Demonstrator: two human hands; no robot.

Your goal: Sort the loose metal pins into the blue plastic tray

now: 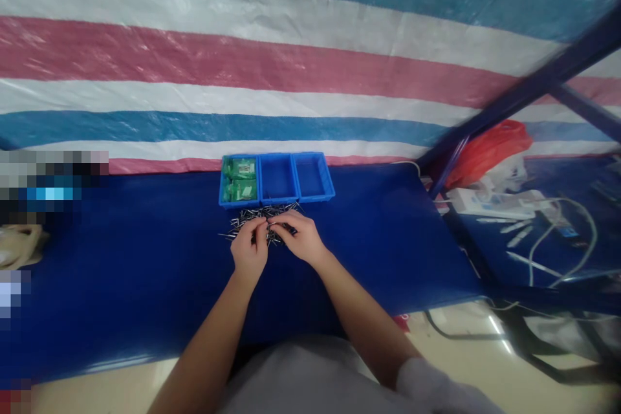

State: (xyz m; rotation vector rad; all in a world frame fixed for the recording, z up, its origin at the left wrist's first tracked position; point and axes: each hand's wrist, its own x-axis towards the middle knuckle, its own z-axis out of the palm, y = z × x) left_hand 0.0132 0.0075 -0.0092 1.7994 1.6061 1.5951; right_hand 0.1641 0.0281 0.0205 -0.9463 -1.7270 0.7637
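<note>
My left hand [249,246] is closed in a pinch, its fingertips meeting those of the other hand; what it holds is too small to make out. My right hand [301,236] pinches a thin, shiny metal piece [275,223], which points toward the left fingertips. Both hands hover over or rest on a pile of slim metal pieces [239,217], silver and dark, partly hidden beneath the fingers. Just behind the pile stand three joined blue bins [297,178]. Green packets [242,170] with pale labels lie in the left bin.
A blue cloth [145,259] covers the table. Behind it hangs a striped plastic sheet [242,58]. A dark metal frame [509,100] stands at right, with a red plastic bag [490,152], a white power strip [492,202] and cables on another surface. Blurred items line the left edge.
</note>
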